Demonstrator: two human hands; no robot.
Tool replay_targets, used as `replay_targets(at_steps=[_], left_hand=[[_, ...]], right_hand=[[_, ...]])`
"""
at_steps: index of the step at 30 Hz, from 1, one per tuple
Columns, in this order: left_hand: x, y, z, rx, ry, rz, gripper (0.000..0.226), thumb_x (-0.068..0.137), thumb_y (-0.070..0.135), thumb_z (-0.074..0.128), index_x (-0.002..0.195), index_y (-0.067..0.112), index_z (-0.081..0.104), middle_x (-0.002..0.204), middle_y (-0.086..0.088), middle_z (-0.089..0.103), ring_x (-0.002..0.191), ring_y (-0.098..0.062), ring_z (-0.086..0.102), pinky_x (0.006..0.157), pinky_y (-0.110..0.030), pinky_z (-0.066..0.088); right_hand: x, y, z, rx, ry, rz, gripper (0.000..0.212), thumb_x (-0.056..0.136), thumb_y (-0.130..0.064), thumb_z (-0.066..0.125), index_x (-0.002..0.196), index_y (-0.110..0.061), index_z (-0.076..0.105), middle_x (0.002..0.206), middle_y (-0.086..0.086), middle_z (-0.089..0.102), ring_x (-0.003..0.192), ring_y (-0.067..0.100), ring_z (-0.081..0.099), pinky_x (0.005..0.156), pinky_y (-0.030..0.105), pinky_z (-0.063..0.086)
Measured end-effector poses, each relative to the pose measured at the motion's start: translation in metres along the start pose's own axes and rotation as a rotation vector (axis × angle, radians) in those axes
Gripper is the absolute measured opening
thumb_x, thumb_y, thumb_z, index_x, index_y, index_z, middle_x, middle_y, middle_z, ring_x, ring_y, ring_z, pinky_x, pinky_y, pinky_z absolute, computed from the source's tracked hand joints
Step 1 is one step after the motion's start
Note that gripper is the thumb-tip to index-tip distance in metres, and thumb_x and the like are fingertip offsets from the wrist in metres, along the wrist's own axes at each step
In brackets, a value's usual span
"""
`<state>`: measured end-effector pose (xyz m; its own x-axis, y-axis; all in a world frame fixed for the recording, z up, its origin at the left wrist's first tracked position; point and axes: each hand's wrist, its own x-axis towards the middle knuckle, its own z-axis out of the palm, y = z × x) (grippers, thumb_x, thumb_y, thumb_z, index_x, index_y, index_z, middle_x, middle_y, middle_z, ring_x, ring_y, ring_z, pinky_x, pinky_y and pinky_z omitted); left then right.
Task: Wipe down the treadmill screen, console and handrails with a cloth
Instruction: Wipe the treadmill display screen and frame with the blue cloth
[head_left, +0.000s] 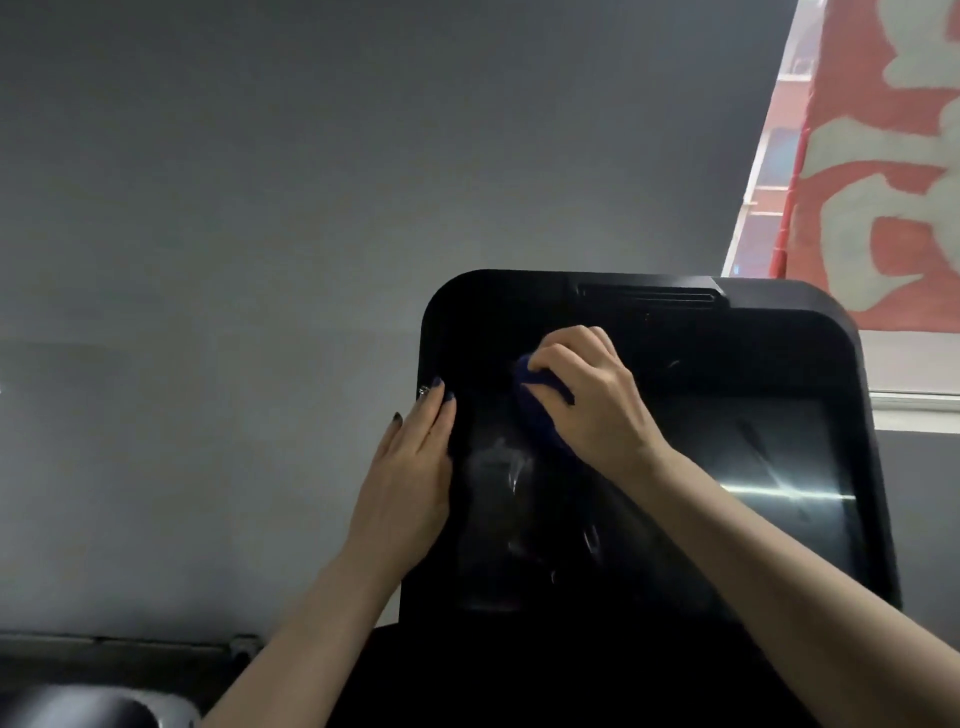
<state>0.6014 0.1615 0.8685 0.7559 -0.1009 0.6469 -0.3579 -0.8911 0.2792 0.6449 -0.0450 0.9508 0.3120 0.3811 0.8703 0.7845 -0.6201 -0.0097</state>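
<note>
Step in hand: screen wipe. The right hand (587, 395) clamps its curled fingers on the blue cloth (540, 410), pressed to the upper left of the screen (675, 467). The left hand (415, 467) (fingers straight, together) steadies the screen's left edge. Next move, as judged: sweep toward the smeared right side; console and handrails remain.

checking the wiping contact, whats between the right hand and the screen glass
In the head view, a bunched dark blue cloth lies under the right hand, which grips it and holds it against the black treadmill screen.
</note>
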Motion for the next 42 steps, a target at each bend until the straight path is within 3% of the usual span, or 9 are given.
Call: replay_targets(at_steps=[3,9,13,18,23,28,31,36,42], left_hand=[[0.003,-0.007,0.007,-0.015,-0.005,0.029,0.06,0.098,0.005,0.041,0.155,0.011,0.024,0.164,-0.003,0.016,0.152,-0.016,0.011,0.122,-0.036,0.012],[0.006,-0.025,0.024,0.009,-0.017,0.015,0.063,0.096,0.028,0.014,0.157,0.014,0.015,0.165,0.002,0.006,0.152,-0.012,0.008,0.122,-0.033,0.005],[0.008,-0.032,0.032,-0.008,-0.018,0.016,0.063,0.096,0.027,0.015,0.158,0.017,0.01,0.166,0.003,0.005,0.152,-0.011,0.01,0.122,-0.036,0.009],[0.009,-0.038,0.036,-0.058,-0.004,0.017,0.06,0.099,0.024,0.022,0.158,0.019,0.015,0.166,0.005,0.009,0.151,-0.005,0.007,0.123,-0.032,0.008],[0.009,-0.042,0.037,-0.084,0.006,0.041,0.061,0.099,0.019,0.032,0.158,0.019,0.017,0.166,0.004,0.012,0.151,-0.005,0.01,0.123,-0.029,0.007],[0.009,-0.04,0.037,-0.089,0.026,0.046,0.062,0.099,0.016,0.037,0.158,0.018,0.018,0.165,0.005,0.013,0.151,-0.005,0.012,0.123,-0.034,0.014],[0.009,-0.039,0.037,-0.111,0.048,0.045,0.064,0.097,0.014,0.039,0.158,0.017,0.018,0.165,0.005,0.014,0.151,-0.006,0.011,0.124,-0.034,0.013],[0.017,-0.03,0.036,-0.099,0.112,0.056,0.061,0.097,0.015,0.03,0.157,0.01,0.019,0.165,-0.003,0.015,0.152,-0.014,0.012,0.124,-0.035,0.008],[0.028,-0.037,0.044,-0.037,0.131,0.055,0.057,0.099,0.017,0.023,0.155,0.007,0.024,0.164,-0.005,0.019,0.152,-0.015,0.015,0.123,-0.041,0.015]], right_hand=[[0.015,0.006,0.027,-0.071,-0.049,-0.059,0.009,0.088,-0.009,0.064,0.094,-0.003,0.066,0.104,0.012,0.061,0.094,0.028,0.054,0.082,0.042,0.05],[0.026,0.014,0.066,-0.189,-0.097,-0.132,0.008,0.088,-0.005,0.065,0.095,-0.003,0.068,0.105,0.013,0.061,0.097,0.029,0.057,0.084,0.041,0.05],[0.024,0.018,0.083,-0.2,-0.064,-0.107,0.013,0.091,-0.014,0.061,0.094,-0.005,0.069,0.106,0.011,0.062,0.098,0.028,0.057,0.085,0.041,0.048],[0.014,0.014,0.091,-0.252,-0.023,-0.049,0.024,0.092,-0.033,0.06,0.101,-0.014,0.072,0.128,0.01,0.06,0.121,0.028,0.052,0.104,0.044,0.035],[0.007,0.012,0.101,-0.23,0.007,-0.027,0.021,0.094,-0.02,0.057,0.104,-0.007,0.071,0.119,0.016,0.06,0.111,0.032,0.054,0.095,0.047,0.044],[0.012,0.014,0.086,-0.028,0.057,0.085,0.02,0.088,-0.004,0.067,0.106,0.0,0.06,0.108,0.012,0.062,0.101,0.022,0.052,0.088,0.037,0.05],[0.014,0.017,0.086,-0.088,0.075,0.062,0.017,0.087,-0.006,0.069,0.102,0.001,0.064,0.109,0.012,0.064,0.103,0.022,0.054,0.09,0.036,0.05],[0.004,0.016,0.096,-0.234,0.043,0.07,0.029,0.088,-0.026,0.068,0.111,-0.009,0.069,0.129,0.013,0.056,0.123,0.031,0.047,0.106,0.044,0.037],[-0.007,0.025,0.091,-0.218,0.074,0.051,0.025,0.088,-0.013,0.067,0.112,-0.008,0.072,0.119,0.012,0.061,0.111,0.03,0.054,0.095,0.042,0.045]])
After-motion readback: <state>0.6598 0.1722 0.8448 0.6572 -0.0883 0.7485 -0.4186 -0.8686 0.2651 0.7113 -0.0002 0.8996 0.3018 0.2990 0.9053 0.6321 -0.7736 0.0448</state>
